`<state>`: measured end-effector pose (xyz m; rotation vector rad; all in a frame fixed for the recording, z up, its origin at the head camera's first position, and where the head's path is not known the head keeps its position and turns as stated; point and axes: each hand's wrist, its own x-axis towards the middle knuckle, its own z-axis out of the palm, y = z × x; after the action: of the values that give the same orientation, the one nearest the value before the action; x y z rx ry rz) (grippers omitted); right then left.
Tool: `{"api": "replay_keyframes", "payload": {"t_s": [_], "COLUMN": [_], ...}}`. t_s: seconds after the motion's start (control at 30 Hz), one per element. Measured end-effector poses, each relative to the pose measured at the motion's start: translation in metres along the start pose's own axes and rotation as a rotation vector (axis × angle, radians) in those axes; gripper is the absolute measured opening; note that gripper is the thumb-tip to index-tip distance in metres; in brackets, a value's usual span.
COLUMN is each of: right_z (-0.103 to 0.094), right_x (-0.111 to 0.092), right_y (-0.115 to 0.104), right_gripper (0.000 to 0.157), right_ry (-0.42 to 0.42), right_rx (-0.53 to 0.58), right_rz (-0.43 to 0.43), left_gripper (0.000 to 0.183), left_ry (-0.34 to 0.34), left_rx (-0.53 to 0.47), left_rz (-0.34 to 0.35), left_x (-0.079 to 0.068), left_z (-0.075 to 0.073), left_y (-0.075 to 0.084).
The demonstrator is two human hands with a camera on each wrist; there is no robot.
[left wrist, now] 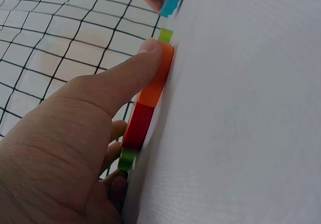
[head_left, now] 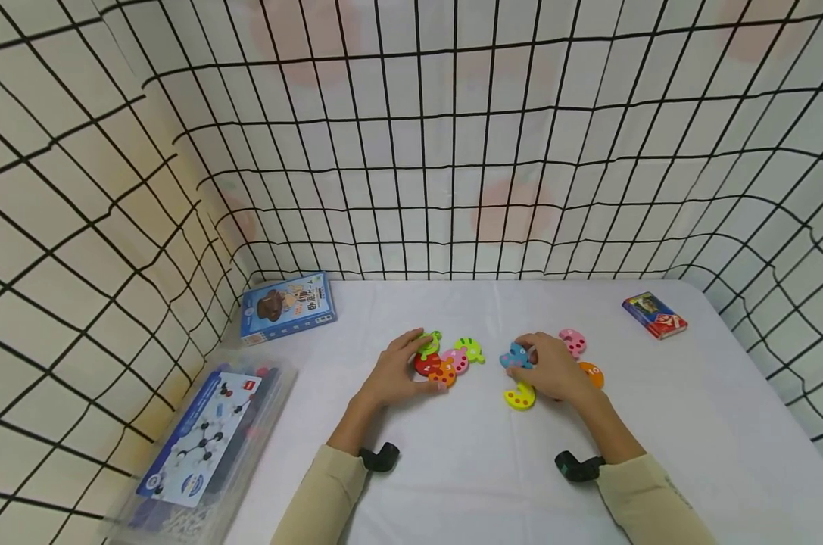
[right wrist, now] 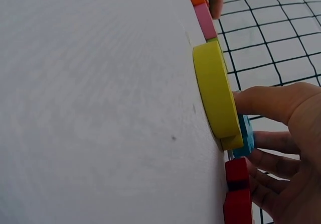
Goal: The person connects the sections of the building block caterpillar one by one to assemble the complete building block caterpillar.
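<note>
My left hand (head_left: 389,375) curls around a touching cluster of flat, animal-shaped toy pieces. Its thumb presses the orange spotted piece (left wrist: 159,76), while the fingers reach the green piece (head_left: 430,344) and the red piece (left wrist: 138,126) on the far side. A pink piece (head_left: 456,361) and a striped green piece (head_left: 470,350) adjoin that cluster. Between thumb and fingers, my right hand (head_left: 553,367) pinches a blue animal piece (head_left: 515,356). Just below lies a yellow spotted piece (head_left: 520,397). Red pieces (right wrist: 237,194) sit near the right fingers, hidden from the head view.
Beyond the right hand lie a pink ring-like piece (head_left: 572,342) and an orange round piece (head_left: 593,375). A blue box (head_left: 288,308) stands back left, a small red-blue box (head_left: 654,315) back right. At left is a clear plastic case (head_left: 261,439). Black wire netting (head_left: 452,166) borders the white table.
</note>
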<state>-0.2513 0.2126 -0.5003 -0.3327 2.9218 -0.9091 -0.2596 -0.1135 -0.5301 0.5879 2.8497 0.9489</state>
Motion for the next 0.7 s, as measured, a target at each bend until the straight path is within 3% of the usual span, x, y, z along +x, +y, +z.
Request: {"api": "replay_keyframes", "payload": {"t_s": [0.7], "right_z": [0.000], "right_x": [0.000], "right_y": [-0.015], "right_gripper": [0.053], "right_ry": [0.001], "right_rx": [0.070], "right_rz": [-0.042], "left_gripper": [0.091], "left_ry": [-0.003], "left_rx": [-0.014], "left_rz": [-0.006], "left_x": [-0.001], "left_z": [-0.001], "left_y": [0.002]}}
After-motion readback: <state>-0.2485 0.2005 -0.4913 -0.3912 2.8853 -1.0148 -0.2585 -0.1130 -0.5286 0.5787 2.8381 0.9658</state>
